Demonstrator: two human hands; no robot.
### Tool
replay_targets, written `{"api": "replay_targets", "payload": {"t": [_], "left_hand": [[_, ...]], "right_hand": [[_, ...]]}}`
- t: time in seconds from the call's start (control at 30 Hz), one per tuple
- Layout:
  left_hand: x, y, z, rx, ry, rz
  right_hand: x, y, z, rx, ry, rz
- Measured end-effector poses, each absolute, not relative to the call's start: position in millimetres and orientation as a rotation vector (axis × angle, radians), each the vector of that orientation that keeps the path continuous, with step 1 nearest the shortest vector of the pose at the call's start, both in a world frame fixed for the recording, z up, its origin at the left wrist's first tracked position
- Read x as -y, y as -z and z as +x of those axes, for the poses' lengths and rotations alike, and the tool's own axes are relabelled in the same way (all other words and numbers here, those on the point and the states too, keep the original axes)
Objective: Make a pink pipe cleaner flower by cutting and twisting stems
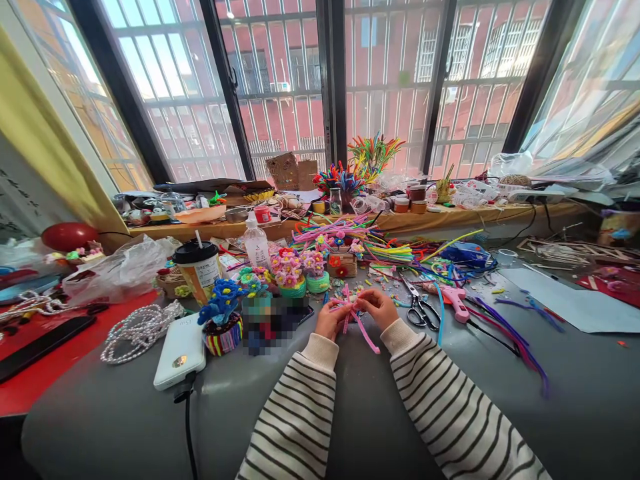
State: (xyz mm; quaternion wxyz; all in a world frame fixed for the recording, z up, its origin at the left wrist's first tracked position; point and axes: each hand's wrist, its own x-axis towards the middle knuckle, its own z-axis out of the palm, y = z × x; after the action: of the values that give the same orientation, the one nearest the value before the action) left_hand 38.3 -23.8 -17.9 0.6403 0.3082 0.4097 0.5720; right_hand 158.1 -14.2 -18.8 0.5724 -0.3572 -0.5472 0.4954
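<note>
Both hands meet over the middle of the grey table, close in front of me. My left hand is closed on pink pipe cleaners that cross one another, their ends sticking out above and below the fingers. From the other side, my right hand pinches the same pink pipe cleaners near the crossing. Right of that hand lie black-handled scissors, and beyond them a pink glue gun. Behind the hands stand small pots of fuzzy pink flowers.
A white power bank with a black cable lies left, near a pot of blue flowers and a lidded drink cup. Bundled pipe cleaners are heaped at the back. White paper and loose purple pipe cleaners lie right.
</note>
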Motion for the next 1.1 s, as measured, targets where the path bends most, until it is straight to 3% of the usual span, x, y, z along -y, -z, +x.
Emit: {"api": "replay_targets", "payload": {"t": [0.3, 1.1], "left_hand": [[18, 23, 37, -0.942, -1.361, 0.653], [15, 27, 37, -0.995, -1.415, 0.625]], "right_hand": [[12, 25, 159, 1.381, -0.976, -0.907], [11, 30, 161, 1.959, -0.082, -0.929]]}}
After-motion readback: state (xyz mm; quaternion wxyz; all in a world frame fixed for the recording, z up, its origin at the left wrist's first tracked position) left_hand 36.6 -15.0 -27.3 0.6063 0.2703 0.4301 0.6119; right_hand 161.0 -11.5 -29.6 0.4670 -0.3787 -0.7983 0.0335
